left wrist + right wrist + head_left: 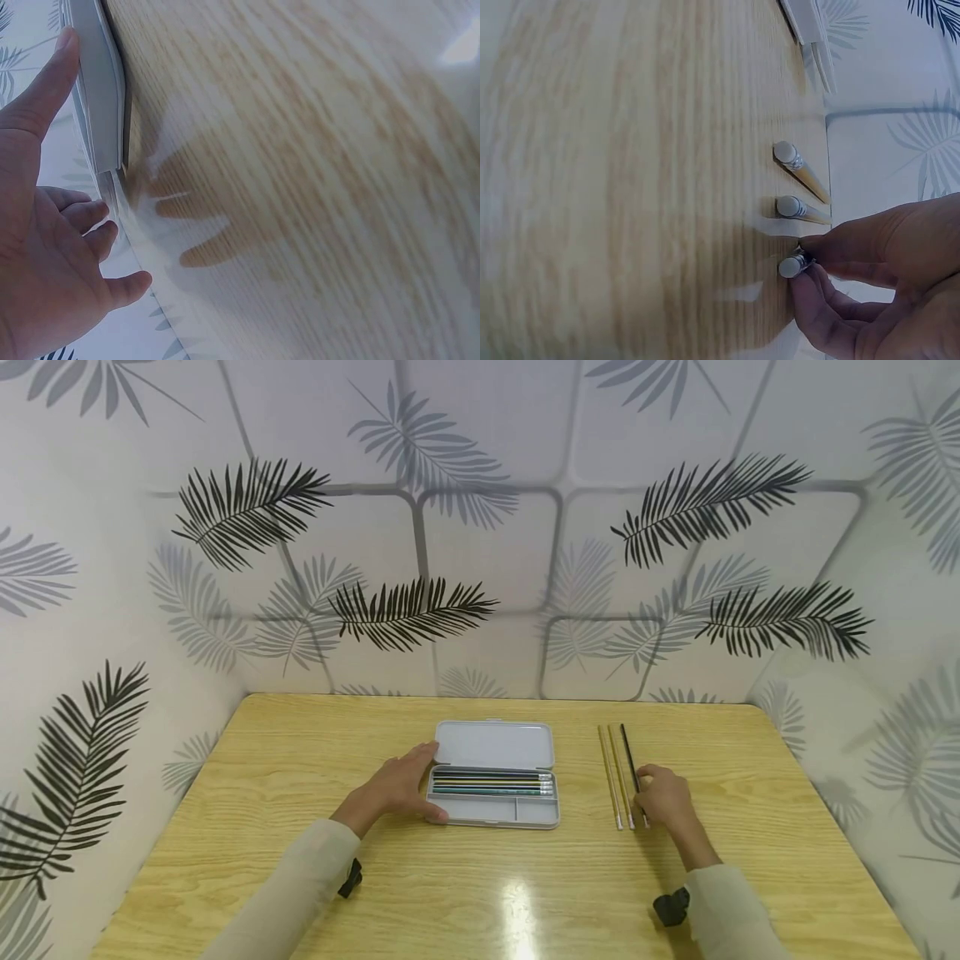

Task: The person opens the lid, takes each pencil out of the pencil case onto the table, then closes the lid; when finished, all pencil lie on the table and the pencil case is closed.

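A light grey pencil case (472,810) lies with its lid (495,743) folded back on the table. Several pencils (487,782), dark, yellow and green, fill its long rear compartment. My left hand (393,787) spans the case's left end, thumb at the front corner and fingers spread toward the lid. In the left wrist view, the thumb (52,86) touches the case's side. To the right, my right hand (666,795) pinches a black pencil (627,743) near its eraser end (791,266) between thumb and fingers. Two natural-wood-coloured pencils (610,774) lie just left of it.
The case's front part has two shallow compartments split by a divider (516,810). The wooden table (315,735) ends at a leaf-patterned backdrop (480,552) behind and at both sides. Dark wrist cameras (671,907) sit under both wrists.
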Tool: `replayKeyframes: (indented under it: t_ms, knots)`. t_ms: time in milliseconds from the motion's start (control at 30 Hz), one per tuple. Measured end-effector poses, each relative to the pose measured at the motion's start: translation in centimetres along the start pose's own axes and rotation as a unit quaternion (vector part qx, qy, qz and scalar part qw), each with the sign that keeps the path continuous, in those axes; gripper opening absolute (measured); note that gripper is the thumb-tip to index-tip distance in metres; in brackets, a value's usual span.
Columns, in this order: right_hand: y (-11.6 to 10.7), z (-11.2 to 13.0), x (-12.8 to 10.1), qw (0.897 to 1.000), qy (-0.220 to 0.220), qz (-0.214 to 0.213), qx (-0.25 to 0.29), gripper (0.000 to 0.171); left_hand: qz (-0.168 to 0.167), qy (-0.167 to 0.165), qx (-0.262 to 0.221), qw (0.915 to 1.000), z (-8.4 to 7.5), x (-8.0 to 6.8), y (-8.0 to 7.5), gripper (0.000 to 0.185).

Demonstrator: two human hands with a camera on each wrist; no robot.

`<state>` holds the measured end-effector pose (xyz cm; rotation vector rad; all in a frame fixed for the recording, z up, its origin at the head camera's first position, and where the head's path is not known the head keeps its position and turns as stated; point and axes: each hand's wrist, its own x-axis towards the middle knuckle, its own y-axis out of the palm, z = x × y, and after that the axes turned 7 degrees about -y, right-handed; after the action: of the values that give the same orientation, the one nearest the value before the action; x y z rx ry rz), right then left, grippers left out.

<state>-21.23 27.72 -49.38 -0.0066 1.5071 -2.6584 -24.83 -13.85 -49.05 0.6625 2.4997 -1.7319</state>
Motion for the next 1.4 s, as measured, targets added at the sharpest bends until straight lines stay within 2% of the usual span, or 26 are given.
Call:
replayKeyframes:
  t_ms: [133,267,367,467,633,700,800,967,1200,1400]
  knots:
    - [-0.3,0.2,0.1,1.000,0.013,0.001,0.015,0.047,0.002,0.002,-0.001,1.0000,0.0,0.0,0.0,0.123]
    - [-0.6,0.9,0.6,0.999,-0.006,-0.011,0.038,0.043,0.003,-0.001,-0.003,1.0000,-0.1,0.0,0.0,0.123]
    - [-0.2,1.9,1.4,0.996,-0.045,-0.019,0.074,0.040,0.002,-0.003,-0.003,1.0000,-0.2,0.0,0.0,0.123]
    - [0.8,3.4,2.3,0.989,-0.090,-0.017,0.118,0.036,0.001,-0.004,-0.003,1.0000,-0.1,0.0,0.0,0.123]
    - [2.5,5.9,3.2,0.972,-0.156,0.021,0.172,0.029,-0.002,-0.003,0.002,1.0000,-0.1,0.0,0.0,0.123]
    - [3.2,6.8,3.5,0.968,-0.165,0.040,0.185,0.027,-0.002,-0.005,0.003,1.0000,-0.1,0.0,0.0,0.123]
    - [4.0,8.0,3.8,0.965,-0.176,0.062,0.183,0.024,-0.001,-0.007,0.004,1.0000,-0.1,0.0,0.0,0.123]
    - [5.1,9.4,4.3,0.968,-0.185,0.073,0.150,0.020,0.000,-0.007,0.001,1.0000,-0.1,-0.1,-0.1,0.122]
    - [6.3,10.3,4.6,0.978,-0.166,0.062,0.111,0.016,-0.001,-0.007,0.002,1.0000,-0.1,0.0,0.0,0.122]
    - [7.0,10.7,4.3,0.979,-0.187,0.028,0.075,0.018,-0.003,-0.005,0.004,1.0000,0.1,0.1,0.1,0.123]
